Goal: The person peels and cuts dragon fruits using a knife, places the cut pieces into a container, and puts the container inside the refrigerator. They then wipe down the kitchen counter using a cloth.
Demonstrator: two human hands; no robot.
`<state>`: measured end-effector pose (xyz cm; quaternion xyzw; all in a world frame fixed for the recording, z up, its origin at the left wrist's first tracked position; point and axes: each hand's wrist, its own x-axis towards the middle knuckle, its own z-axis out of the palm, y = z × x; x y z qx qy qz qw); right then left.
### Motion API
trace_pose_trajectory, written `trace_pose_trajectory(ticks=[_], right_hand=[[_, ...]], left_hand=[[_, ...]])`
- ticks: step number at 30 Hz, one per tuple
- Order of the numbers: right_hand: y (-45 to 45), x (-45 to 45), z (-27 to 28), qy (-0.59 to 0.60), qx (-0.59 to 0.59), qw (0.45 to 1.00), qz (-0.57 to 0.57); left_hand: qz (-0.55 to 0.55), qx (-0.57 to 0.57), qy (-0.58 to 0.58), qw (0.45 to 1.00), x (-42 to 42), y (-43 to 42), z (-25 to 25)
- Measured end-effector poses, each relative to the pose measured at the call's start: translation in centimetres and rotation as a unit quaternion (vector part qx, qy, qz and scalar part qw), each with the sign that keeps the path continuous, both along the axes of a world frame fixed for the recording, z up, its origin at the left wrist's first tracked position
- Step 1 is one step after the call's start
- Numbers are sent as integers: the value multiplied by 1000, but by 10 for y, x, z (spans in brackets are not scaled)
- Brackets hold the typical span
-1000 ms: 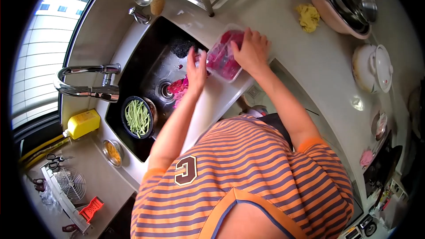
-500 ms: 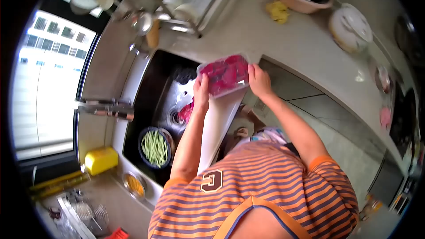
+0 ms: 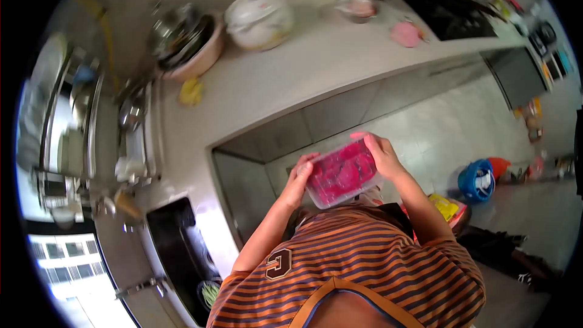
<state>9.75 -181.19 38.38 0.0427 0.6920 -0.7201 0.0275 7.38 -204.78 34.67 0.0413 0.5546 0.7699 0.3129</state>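
Note:
Both my hands hold a clear plastic container (image 3: 343, 173) of bright pink-red pieces of food, in front of my striped shirt and over the floor. My left hand (image 3: 299, 179) grips its left end, with the thumb on the near rim. At the opposite end, my right hand (image 3: 382, 155) is closed on the upper right corner. The container is slightly tilted in view, its right end higher. What exactly the pink pieces are, I cannot tell.
A long counter (image 3: 261, 94) carries a pink basin (image 3: 206, 51) of cookware, a yellow cloth (image 3: 190, 92), a white lidded pot (image 3: 260, 19) and a stove (image 3: 443, 15). The sink (image 3: 173, 231) lies lower left, with green beans (image 3: 210, 293). A blue bucket (image 3: 477, 181) stands on the floor.
My view and body have turned right, away from the sink. The container, held in both hands, has moved from the sink's edge to over the floor.

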Motion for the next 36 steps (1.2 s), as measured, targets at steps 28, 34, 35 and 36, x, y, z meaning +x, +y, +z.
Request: trace_pose_trajectory(ticks=[28, 34, 35, 36], right_hand=[[750, 232, -70, -180, -178, 641, -724], [839, 271, -74, -150, -242, 505, -814], [860, 274, -78, -153, -255, 487, -821], [904, 287, -85, -155, -269, 461, -831]], left_hand=[[-313, 29, -192, 930, -169, 915, -14], [-395, 27, -193, 898, -144, 1127, -2], [-416, 42, -195, 887, -135, 1163, -4], [-436, 43, -226, 870, -117, 1232, -12]])
